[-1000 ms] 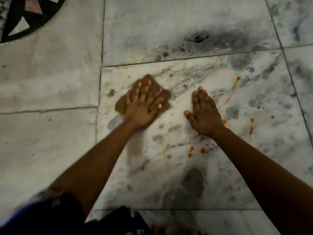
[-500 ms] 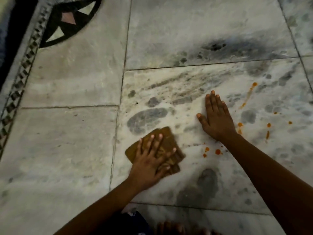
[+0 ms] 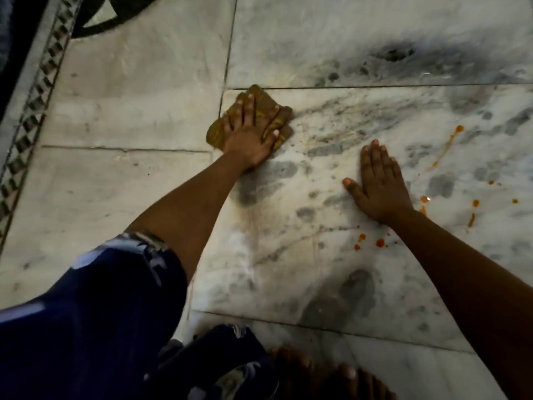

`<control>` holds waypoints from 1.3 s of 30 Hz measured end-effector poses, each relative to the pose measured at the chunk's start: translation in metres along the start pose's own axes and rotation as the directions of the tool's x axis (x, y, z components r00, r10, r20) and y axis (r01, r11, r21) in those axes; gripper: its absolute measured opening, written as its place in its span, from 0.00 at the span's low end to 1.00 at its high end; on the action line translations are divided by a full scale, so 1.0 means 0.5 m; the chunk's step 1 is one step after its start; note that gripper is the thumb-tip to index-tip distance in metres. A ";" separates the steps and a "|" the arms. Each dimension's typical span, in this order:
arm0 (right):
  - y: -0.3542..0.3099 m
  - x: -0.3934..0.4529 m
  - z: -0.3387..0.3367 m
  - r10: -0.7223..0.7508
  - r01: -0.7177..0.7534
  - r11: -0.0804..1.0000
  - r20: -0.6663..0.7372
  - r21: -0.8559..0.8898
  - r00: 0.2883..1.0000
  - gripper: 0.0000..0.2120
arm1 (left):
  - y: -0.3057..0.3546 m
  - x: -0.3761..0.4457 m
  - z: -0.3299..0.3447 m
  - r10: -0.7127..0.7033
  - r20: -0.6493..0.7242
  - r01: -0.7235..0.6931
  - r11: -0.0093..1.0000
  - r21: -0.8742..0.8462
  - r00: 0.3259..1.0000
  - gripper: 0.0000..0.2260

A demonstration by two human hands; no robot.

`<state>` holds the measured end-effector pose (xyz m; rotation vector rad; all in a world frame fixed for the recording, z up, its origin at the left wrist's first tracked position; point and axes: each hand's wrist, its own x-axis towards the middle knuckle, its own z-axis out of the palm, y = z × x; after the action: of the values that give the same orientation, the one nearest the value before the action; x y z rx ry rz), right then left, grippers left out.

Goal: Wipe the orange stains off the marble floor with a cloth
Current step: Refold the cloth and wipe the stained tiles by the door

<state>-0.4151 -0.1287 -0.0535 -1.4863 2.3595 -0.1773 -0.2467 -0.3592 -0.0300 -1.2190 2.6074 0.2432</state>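
The marble floor is seen from above; four slabs meet near the cloth, and a fifth shows at the near edge. An inlaid patterned border runs along the far left.

Change: half a second ago the cloth was pressed at the near side of the stained slab; it has now been pushed away to that slab's far-left corner, right at the joint lines. The stroke was made over the left part of the slab, where no orange is left to be seen. The orange stains are all on the right part, well apart from the cloth, so the wipe has not yet been carried to them. Most of the task is judged still open.

Hands: the left hand is laid flat on the cloth with fingers spread, pressing it to the floor, not clenched. The right hand is planted flat on bare marble, fingers together, thumb out to the left, holding nothing; its place is unchanged.

Counts: two hands, one cloth. Stains: one long streak at far right; a cluster of about three drops just near the right forearm; roughly five or six small marks right of the right wrist, though blur makes that count unsure. Bare toes and dark patterned clothing are seen at the near edge.
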 end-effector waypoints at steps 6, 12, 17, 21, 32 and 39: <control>0.000 0.000 0.001 -0.006 0.006 1.000 -0.021 0.006 1.000 0.48 | 0.003 -0.367 0.126 0.398 -0.023 -0.397 0.917 0.039 0.917 0.25; -0.004 0.000 0.000 0.000 0.000 1.000 -0.001 -0.001 1.000 0.48 | -0.047 -0.437 0.157 0.376 -0.082 -0.372 0.926 0.063 0.923 0.23; -0.004 0.002 -0.002 0.007 -0.007 1.000 0.011 0.005 1.000 0.45 | -0.038 -0.236 0.088 0.103 -0.156 -0.108 0.994 -0.023 0.982 0.25; -0.002 0.003 0.001 -0.013 0.013 1.000 -0.011 0.017 1.000 0.49 | 0.002 -0.031 0.008 -0.132 -0.086 0.124 0.988 -0.092 0.988 0.29; 0.001 0.004 -0.001 -0.044 0.045 0.998 -0.024 0.040 0.999 0.48 | 0.152 -0.080 0.053 0.402 -0.107 -0.399 0.916 0.043 0.909 0.25; 0.004 0.007 -0.009 -0.024 0.023 1.000 0.064 0.011 0.998 0.39 | 0.044 0.014 0.005 -0.092 -0.091 0.084 0.993 -0.079 0.992 0.27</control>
<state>-0.4199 -0.1314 -0.0507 -1.4933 2.2883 -0.1459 -0.2676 -0.3497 -0.0338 -1.3997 2.6372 0.2749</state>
